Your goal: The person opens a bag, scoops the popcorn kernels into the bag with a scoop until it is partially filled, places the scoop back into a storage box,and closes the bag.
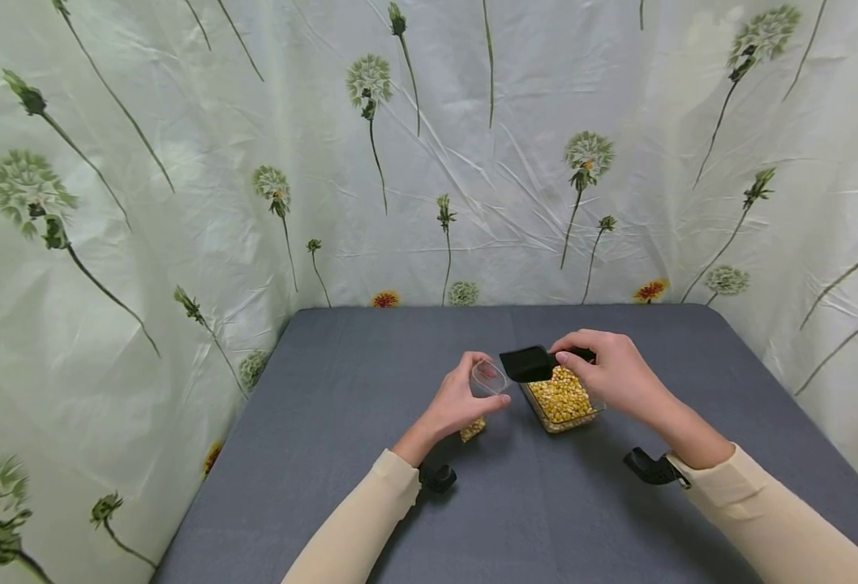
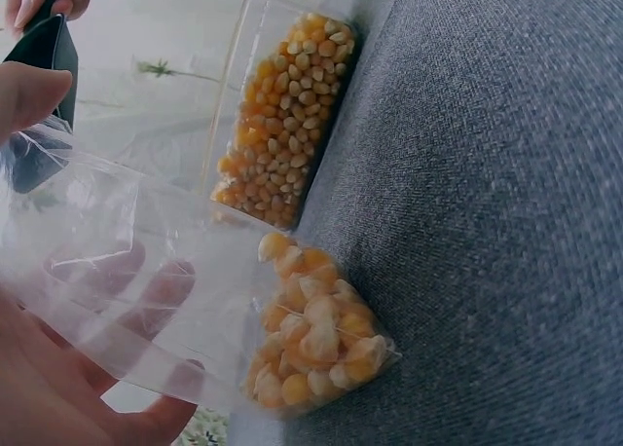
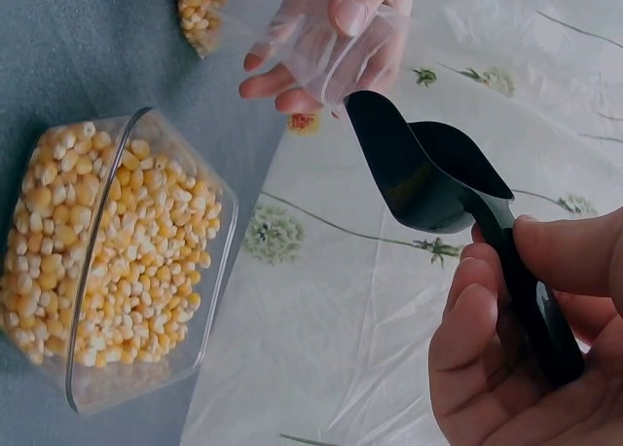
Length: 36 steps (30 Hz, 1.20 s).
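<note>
My left hand (image 1: pixel 460 399) holds a clear plastic bag (image 2: pixel 219 300) upright by its open mouth. Corn kernels (image 2: pixel 316 344) fill the bag's bottom corner, close over the cloth. In the right wrist view, my right hand (image 3: pixel 526 358) grips the handle of a black scoop (image 3: pixel 414 178) between thumb and fingers. The scoop's front edge is right at the bag's mouth, and no kernels show on the scoop. Below the right hand sits a clear rectangular container (image 1: pixel 550 427), holding many yellow kernels (image 1: pixel 564 396).
A grey-blue cloth (image 1: pixel 371 381) covers the table under everything. Behind it and at both sides hangs a pale curtain (image 1: pixel 429 162) with dandelion prints. Black wrist-worn devices (image 1: pixel 439 478) sit under both forearms.
</note>
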Each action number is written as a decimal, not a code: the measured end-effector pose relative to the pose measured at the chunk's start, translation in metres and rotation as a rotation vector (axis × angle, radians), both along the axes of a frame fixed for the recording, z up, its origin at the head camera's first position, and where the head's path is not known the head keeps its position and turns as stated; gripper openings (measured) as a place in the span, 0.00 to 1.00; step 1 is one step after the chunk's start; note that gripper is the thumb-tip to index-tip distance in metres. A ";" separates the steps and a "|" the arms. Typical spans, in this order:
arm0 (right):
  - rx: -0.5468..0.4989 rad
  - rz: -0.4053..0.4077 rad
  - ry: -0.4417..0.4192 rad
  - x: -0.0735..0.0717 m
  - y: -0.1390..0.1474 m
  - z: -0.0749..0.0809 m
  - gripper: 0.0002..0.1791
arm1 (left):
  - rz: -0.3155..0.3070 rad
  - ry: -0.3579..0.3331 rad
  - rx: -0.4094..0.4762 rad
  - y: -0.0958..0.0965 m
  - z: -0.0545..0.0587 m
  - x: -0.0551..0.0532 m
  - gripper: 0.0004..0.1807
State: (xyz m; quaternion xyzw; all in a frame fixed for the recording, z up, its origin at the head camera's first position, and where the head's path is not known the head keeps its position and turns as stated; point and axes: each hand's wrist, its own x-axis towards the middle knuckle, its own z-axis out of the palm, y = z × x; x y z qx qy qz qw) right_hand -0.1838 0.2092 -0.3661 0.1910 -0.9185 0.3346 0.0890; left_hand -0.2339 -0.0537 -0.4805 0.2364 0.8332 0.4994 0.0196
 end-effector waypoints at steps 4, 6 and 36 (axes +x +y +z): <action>0.002 -0.018 0.004 0.001 0.002 0.001 0.08 | -0.014 -0.009 0.012 -0.001 -0.001 -0.001 0.32; 0.003 -0.023 0.004 0.001 0.004 0.001 0.08 | -0.027 -0.012 0.020 -0.001 -0.002 -0.002 0.33; 0.199 -0.090 -0.014 0.001 0.045 -0.015 0.07 | -0.107 0.032 0.070 -0.002 0.001 0.001 0.32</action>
